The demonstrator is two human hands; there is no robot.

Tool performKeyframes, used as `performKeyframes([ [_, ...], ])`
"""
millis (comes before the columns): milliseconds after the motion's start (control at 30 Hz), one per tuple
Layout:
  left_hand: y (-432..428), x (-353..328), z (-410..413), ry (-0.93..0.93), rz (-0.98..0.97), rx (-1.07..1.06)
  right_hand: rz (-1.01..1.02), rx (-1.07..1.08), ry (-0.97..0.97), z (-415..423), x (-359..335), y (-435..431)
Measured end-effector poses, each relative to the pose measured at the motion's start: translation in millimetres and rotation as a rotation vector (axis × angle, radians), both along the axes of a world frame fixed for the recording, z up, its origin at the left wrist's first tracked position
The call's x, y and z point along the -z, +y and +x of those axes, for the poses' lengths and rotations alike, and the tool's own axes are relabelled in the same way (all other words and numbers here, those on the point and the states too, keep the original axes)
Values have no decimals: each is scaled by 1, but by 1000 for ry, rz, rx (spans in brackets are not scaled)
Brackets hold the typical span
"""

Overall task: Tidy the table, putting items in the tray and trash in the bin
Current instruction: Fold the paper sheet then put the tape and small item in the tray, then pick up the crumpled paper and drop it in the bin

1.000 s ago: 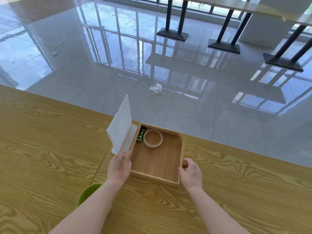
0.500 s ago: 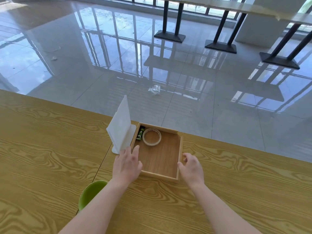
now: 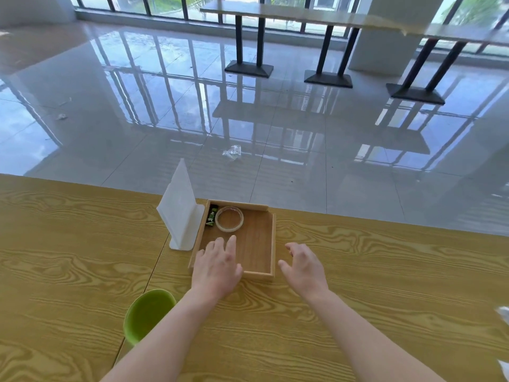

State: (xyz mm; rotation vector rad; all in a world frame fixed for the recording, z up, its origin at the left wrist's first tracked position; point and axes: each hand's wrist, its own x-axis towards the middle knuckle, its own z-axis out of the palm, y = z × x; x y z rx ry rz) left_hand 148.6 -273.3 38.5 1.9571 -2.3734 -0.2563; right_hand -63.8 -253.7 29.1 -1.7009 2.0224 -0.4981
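A shallow wooden tray sits near the far edge of the wooden table. Inside it lie a roll of clear tape and a small black-and-green packet, both in the far left corner. My left hand hovers over the tray's near left corner, fingers spread, holding nothing. My right hand is just right of the tray, apart from it, fingers loosely open and empty. A green bin stands at the near left, partly hidden by my left forearm.
A white upright sign holder stands against the tray's left side. Something white and crumpled shows at the right frame edge. Clear plastic litter lies on the glossy floor beyond the table, with dark table bases further back.
Both hands have let go of the tray's near corners and drawn back a little, fingers opening. The tray has stayed where it was.
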Motion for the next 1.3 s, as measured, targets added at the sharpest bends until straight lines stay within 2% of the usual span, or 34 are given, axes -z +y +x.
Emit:
performKeyframes([
  [333,21,-22,-27,-41,-19,140,0,61,37,-21,-19,42],
  [533,37,-36,-77,-20,-45,301,5,206,43,-61,-34,84],
  [800,87,-43,-179,-6,-24,468,36,401,37,-155,-46,166],
  [967,132,-43,-254,1,-24,519,33,440,20,-222,-48,216],
  [1300,244,-9,-390,133,130,629,39,593,14,-343,-16,349],
])
